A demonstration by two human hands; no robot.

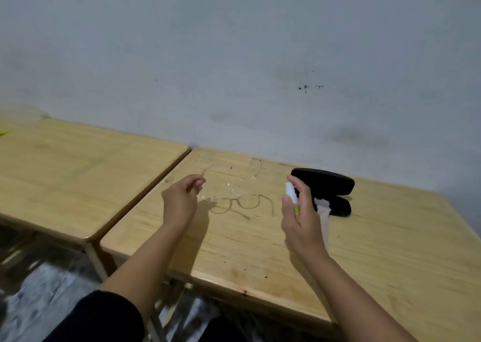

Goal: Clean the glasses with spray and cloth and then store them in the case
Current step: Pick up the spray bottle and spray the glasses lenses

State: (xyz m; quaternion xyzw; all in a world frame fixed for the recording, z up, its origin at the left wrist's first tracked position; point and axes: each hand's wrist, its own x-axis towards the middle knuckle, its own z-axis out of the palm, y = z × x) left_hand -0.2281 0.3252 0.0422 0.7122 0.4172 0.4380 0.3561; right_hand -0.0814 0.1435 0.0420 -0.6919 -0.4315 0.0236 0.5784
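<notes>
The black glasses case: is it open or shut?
Open: the case has its lid raised above the lower half, with a gap showing between them.

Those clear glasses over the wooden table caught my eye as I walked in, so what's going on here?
A person is cleaning them. The left hand holds the clear-framed glasses up by one temple arm, above the light wooden table. The right hand grips a small white spray bottle, its top finger on the nozzle, aimed towards the lenses. The open black glasses case lies behind it, with a pale cleaning cloth hanging from it, untouched.
</notes>
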